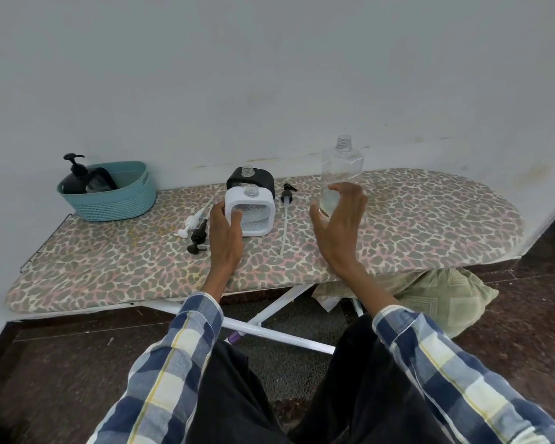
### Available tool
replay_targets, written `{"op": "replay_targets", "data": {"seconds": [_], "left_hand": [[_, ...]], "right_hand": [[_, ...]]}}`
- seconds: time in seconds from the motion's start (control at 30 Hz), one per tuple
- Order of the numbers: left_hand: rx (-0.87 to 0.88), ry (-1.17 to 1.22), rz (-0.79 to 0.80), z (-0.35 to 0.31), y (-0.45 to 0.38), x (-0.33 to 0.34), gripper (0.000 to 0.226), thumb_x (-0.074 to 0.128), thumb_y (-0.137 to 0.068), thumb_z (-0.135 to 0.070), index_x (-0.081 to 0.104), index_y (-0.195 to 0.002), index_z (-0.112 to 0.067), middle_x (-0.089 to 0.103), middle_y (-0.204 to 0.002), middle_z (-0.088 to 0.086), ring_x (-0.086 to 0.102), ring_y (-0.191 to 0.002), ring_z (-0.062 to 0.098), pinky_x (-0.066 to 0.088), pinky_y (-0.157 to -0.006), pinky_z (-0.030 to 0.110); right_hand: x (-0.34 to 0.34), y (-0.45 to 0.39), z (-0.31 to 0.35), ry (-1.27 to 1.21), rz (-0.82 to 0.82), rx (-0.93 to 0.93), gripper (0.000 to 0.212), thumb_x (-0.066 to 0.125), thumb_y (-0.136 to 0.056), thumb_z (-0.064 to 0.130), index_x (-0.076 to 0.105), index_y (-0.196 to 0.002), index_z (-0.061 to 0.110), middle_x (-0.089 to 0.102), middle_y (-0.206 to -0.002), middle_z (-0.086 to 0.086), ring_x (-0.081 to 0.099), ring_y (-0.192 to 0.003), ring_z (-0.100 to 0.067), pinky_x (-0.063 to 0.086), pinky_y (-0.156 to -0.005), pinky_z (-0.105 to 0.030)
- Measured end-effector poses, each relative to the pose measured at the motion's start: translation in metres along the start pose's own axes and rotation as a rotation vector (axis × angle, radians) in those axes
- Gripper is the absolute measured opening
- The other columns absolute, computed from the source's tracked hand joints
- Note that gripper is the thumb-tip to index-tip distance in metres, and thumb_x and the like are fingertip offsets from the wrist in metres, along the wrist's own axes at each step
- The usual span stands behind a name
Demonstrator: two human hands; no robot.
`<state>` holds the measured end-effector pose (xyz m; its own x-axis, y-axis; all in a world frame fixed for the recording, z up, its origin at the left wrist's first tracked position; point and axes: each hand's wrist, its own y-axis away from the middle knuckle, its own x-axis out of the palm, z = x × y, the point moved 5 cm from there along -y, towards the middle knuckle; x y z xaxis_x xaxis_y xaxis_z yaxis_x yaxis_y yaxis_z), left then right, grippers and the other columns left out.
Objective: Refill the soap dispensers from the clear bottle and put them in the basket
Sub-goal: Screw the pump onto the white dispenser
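A white square dispenser with its neck uncapped stands mid-board; my left hand grips its left side, thumb behind and a finger on its clear front. Right behind it stands a black square dispenser, also uncapped. The tall clear bottle, uncapped and holding a little liquid at the bottom, stands to the right. My right hand hovers open just in front of its lower part, fingers spread; I cannot tell whether they touch it. A teal basket at the far left holds a black pump dispenser.
Loose pump heads lie on the leopard-print ironing board: a white one and a black one left of my left hand, another black one with a long tube between the dispensers and bottle. A cushion lies underneath at the right.
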<state>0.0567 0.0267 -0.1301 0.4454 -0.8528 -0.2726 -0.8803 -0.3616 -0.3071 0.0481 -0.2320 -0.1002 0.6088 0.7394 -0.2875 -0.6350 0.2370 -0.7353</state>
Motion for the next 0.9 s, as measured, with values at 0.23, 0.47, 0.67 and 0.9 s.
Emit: {"op": "replay_targets", "data": {"seconds": [0.23,0.47,0.67,0.9], "left_hand": [[-0.019,-0.045,-0.040,0.001,0.000,-0.004,0.046,0.047,-0.107,-0.046,0.051,-0.143,-0.019,0.059,-0.134,0.000,0.059,-0.115,0.018,0.046,-0.090,0.036],[0.000,-0.036,-0.121,-0.001,-0.001,-0.009,0.047,0.050,-0.098,-0.047,0.053,-0.138,-0.021,0.060,-0.131,-0.002,0.060,-0.115,0.015,0.053,-0.097,0.039],[0.169,-0.193,-0.354,-0.012,-0.002,-0.033,0.030,0.053,-0.096,-0.034,0.062,-0.121,-0.021,0.061,-0.121,-0.004,0.058,-0.111,0.014,0.049,-0.099,0.037],[-0.219,-0.469,-0.302,0.021,-0.051,-0.086,0.018,0.058,-0.099,-0.032,0.063,-0.113,-0.022,0.062,-0.131,0.003,0.058,-0.125,0.027,0.045,-0.110,0.055]], "right_hand": [[0.080,0.007,0.030,-0.194,0.462,0.111,0.077,0.080,-0.086,0.061,0.046,-0.142,0.021,0.054,-0.128,0.006,0.050,-0.120,-0.019,0.049,-0.103,-0.043],[0.101,0.010,0.023,-0.216,0.582,0.093,0.065,0.081,-0.090,0.051,0.053,-0.141,0.022,0.065,-0.131,0.000,0.059,-0.111,-0.012,0.055,-0.096,-0.039],[0.102,0.011,0.021,-0.194,0.592,0.055,0.065,0.078,-0.094,0.050,0.050,-0.145,0.021,0.066,-0.131,-0.004,0.064,-0.109,-0.020,0.057,-0.091,-0.043],[0.103,0.012,0.015,-0.218,0.601,0.097,0.065,0.080,-0.091,0.052,0.052,-0.142,0.022,0.067,-0.128,-0.002,0.065,-0.111,-0.019,0.058,-0.092,-0.045]]}}
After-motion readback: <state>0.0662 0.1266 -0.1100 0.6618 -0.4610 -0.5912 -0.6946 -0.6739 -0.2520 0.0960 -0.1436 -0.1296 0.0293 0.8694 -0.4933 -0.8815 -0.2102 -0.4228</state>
